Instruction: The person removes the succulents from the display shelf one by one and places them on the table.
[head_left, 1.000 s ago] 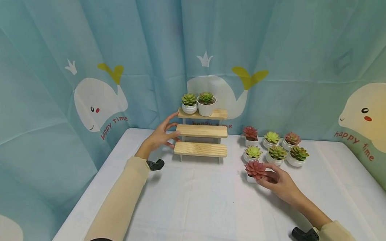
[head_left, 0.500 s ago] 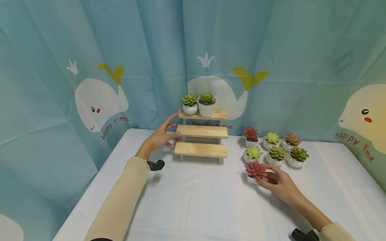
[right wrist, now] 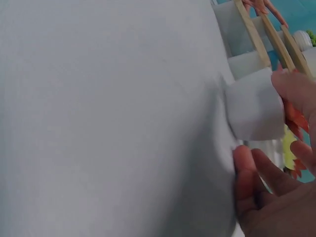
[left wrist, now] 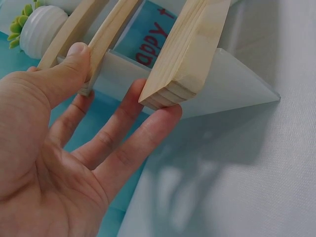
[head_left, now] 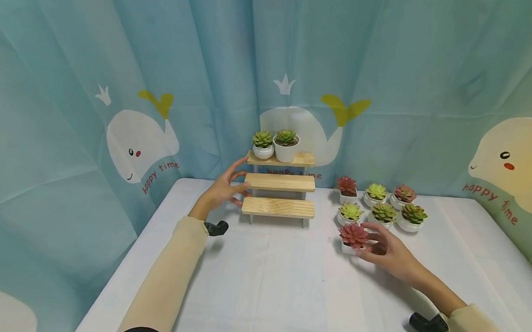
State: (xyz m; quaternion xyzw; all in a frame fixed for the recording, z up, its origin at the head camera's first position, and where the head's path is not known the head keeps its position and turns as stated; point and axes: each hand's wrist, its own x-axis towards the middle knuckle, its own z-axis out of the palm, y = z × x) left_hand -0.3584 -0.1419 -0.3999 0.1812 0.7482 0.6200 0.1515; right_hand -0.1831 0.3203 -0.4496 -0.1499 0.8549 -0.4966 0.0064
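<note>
Since 1 second ago little has changed: the right hand (head_left: 385,250) stays curled around the red succulent pot (head_left: 353,238) on the table (head_left: 264,286), right of centre, thumb and fingers loosely pinching its white base. The left hand (head_left: 223,188), fingers spread, still touches the wooden stand's (head_left: 279,183) left end.

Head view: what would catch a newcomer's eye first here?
Likely the three-step wooden stand at the back of the white table, with two green potted succulents on its top step and the left hand touching its left end. To its right sits a cluster of small potted succulents, and the right hand grips the nearest red succulent pot.
</note>
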